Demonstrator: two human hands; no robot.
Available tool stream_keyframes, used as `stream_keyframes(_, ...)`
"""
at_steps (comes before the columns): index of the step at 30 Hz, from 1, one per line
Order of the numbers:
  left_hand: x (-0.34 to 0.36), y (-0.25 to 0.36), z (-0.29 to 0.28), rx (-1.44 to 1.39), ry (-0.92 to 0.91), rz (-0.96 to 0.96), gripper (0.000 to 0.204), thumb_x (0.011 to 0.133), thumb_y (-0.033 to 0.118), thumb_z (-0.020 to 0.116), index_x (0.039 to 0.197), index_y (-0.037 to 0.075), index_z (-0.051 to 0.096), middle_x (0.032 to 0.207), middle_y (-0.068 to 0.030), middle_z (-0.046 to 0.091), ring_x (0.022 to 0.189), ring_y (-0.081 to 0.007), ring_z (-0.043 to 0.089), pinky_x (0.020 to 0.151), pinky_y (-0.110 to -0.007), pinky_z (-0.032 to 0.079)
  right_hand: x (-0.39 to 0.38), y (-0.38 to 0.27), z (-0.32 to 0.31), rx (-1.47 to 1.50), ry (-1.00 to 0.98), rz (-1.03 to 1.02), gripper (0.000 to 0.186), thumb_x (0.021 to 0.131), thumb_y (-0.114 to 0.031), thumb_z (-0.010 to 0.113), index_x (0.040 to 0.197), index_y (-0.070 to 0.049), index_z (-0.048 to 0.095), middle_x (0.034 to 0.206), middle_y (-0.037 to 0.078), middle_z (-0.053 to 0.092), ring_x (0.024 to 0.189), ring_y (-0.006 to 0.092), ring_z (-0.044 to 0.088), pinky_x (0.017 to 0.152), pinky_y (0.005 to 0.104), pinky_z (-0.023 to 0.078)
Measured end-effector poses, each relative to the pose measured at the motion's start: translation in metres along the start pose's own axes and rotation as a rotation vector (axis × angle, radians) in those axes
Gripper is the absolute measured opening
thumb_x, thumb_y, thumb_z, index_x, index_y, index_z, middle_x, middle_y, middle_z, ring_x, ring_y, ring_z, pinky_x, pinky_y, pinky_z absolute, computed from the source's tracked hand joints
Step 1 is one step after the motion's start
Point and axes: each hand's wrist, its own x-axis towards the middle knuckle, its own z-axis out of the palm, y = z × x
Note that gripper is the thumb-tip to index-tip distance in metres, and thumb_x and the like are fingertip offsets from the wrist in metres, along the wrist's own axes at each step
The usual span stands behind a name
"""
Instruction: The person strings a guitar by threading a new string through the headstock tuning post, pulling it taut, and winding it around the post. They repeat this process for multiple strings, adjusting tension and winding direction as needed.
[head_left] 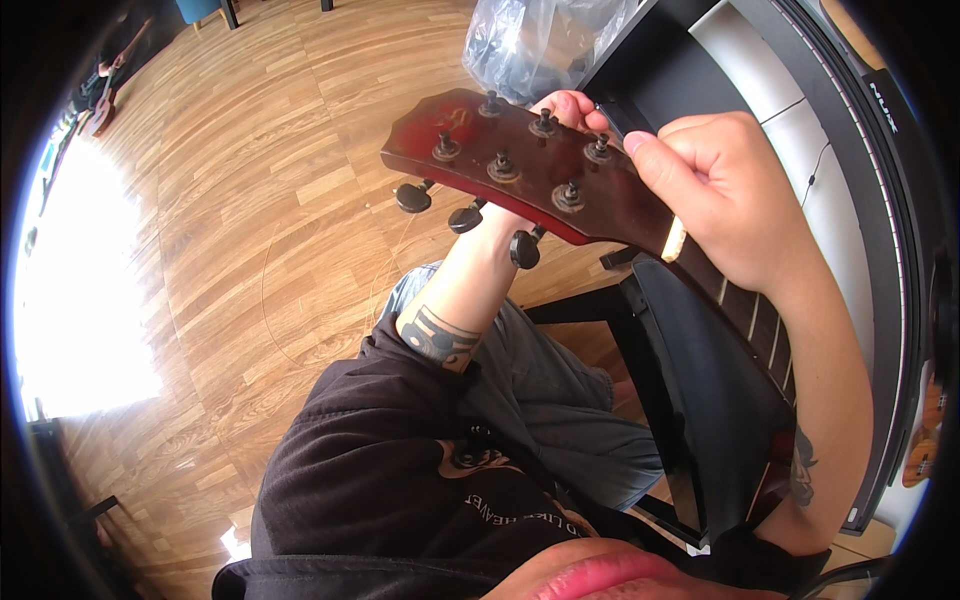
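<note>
Hands curled near one o'clock — left hand [572,104] and right hand [725,190] perhaps pinching something dark [614,119], unclear; guitar headstock [540,165] at twelve, probably stiff, slick; grip the neck [742,304], sparing black tuning buttons [525,251].

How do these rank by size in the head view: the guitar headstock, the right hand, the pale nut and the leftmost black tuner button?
1. Guitar headstock
2. Right hand
3. Pale nut and leftmost black tuner button: too alike to rank; the nut looks narrower, the button broader.
</note>
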Motion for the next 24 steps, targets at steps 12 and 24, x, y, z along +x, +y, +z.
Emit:
stream_keyframes(12, 0.004, -0.006, -0.011, 0.121, -0.062, 0.021, 0.024, 0.101, 0.028, 0.065, 0.112, 0.007, 0.062, 0.109, -0.0105, 0.07, 0.093, -0.018, 0.07, 0.079, -0.031, 0.06, -0.001, -0.007, -0.005, -0.054, -0.076, 0.09, 0.044, 0.101, -0.017, 0.058, 0.064, 0.006, 0.052, 0.056, 0.009, 0.045, 0.051, 0.0152, 0.043, 0.051, 0.0335, 0.033)
stream_keyframes(24, -0.001, 0.001, -0.022, -0.159, -0.396, -0.134, 0.062, 0.098, 0.04, 0.064, 0.14, -0.001, 0.044, 0.117, -0.0167, 0.067, 0.105, -0.0257, 0.069, 0.091, -0.038, 0.059, -0.001, -0.006, -0.006, -0.065, -0.085, 0.084, 0.043, 0.1, -0.016, 0.058, 0.064, 0.006, 0.052, 0.056, 0.01, 0.047, 0.05, 0.0158, 0.044, 0.051, 0.0335, 0.034)
